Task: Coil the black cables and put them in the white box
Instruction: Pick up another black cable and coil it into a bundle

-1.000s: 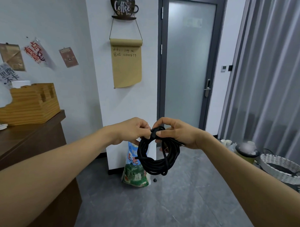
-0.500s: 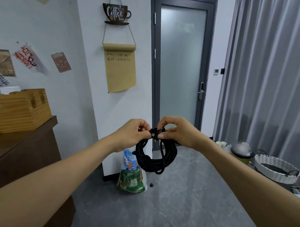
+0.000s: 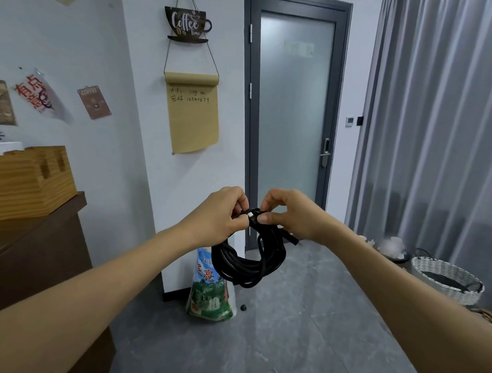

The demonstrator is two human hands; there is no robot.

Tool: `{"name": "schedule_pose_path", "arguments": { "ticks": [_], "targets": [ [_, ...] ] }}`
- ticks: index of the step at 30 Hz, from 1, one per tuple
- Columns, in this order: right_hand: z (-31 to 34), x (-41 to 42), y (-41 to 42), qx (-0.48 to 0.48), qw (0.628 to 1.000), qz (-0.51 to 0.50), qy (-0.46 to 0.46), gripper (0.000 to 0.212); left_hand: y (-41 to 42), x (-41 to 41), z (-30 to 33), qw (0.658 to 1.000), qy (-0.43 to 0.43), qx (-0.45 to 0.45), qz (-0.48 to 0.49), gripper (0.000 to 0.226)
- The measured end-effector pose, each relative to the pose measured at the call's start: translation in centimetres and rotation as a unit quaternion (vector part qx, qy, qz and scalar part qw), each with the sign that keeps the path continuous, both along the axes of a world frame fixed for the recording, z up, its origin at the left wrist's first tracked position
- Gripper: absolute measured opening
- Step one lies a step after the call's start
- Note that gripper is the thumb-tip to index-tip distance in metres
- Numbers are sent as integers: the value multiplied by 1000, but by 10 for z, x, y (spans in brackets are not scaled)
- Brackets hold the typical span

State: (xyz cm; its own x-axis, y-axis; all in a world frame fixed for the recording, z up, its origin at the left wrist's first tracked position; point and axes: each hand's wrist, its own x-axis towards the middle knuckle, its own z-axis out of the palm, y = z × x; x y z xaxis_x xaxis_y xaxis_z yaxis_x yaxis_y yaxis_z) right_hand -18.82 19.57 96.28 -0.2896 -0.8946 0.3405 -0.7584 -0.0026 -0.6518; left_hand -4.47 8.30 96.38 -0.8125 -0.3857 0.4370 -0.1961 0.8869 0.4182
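Note:
A coiled black cable (image 3: 247,265) hangs in the air in front of me, its loops dangling below both hands. My left hand (image 3: 222,215) grips the top of the coil with curled fingers. My right hand (image 3: 284,213) pinches the same top part between thumb and fingers, where a small metal plug end shows. Another plug tip sticks out to the right under my right wrist. No white box is in view.
A dark wooden counter (image 3: 38,249) with a wooden organiser (image 3: 27,180) stands at the left. A printed bag (image 3: 209,293) leans against the white pillar. A white woven basket (image 3: 446,279) sits on the floor at the right by grey curtains. A glass door (image 3: 293,123) is behind.
The hands and coil stay together at the same height. The view has shifted a little to the right, and the fingers have reworked their hold at the coil's top.

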Motion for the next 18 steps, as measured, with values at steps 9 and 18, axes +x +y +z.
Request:
{"name": "schedule_pose_path", "arguments": {
  "ticks": [9, 18],
  "targets": [
    [5, -5, 1, 30, 999, 8, 16, 13, 1, -5, -6, 1000, 27, -5, -4, 10],
    [-2, 0, -14, -20, 998, -59, 26, 30, -3, -6, -10, 996, 85, 17, 23, 11]
  ]
}}
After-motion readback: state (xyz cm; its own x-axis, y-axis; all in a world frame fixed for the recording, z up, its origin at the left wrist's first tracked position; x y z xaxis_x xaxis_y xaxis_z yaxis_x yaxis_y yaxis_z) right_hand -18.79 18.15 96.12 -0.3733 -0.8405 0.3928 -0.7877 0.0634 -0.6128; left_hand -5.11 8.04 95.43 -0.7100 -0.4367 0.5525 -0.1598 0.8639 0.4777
